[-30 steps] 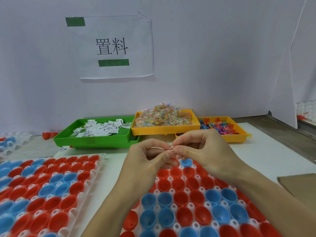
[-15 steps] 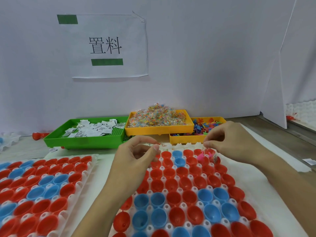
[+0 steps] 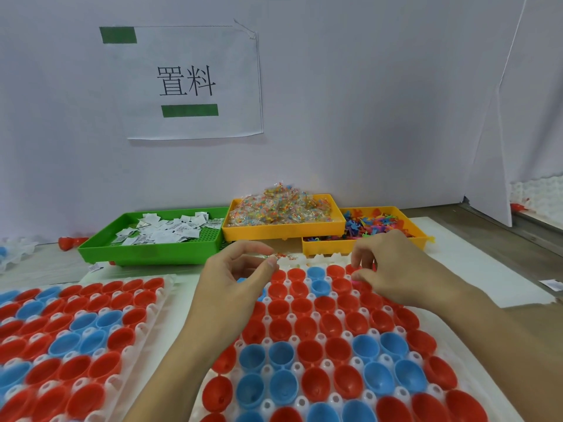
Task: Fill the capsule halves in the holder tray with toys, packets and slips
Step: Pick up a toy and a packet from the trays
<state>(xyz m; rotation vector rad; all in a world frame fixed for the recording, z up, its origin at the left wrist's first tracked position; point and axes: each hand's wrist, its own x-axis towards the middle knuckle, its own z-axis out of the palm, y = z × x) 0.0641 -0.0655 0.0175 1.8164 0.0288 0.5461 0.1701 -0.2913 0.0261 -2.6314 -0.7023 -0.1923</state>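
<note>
Capsule halves (image 3: 307,327): red and blue cups sit mouth-up in the white holder tray (image 3: 327,365) right before you, so items can drop straight in; nearly all look empty.
Left hand (image 3: 234,278): your thumb and forefinger pinch a small clear packet (image 3: 278,256) of coloured bits above the tray's far rows, probably ready for the next cup.
Right hand (image 3: 393,269): your curled fingers reach down into a far-row red cup, with something pink (image 3: 355,281) at the fingertips; whether you grip it, I cannot tell.
Supply bins: three along the wall, within reach — green bin (image 3: 149,249) of slips, one yellow bin (image 3: 283,228) of packets, another yellow bin (image 3: 365,243) of toys.
Trays: two, the second tray (image 3: 73,333) on your left.
</note>
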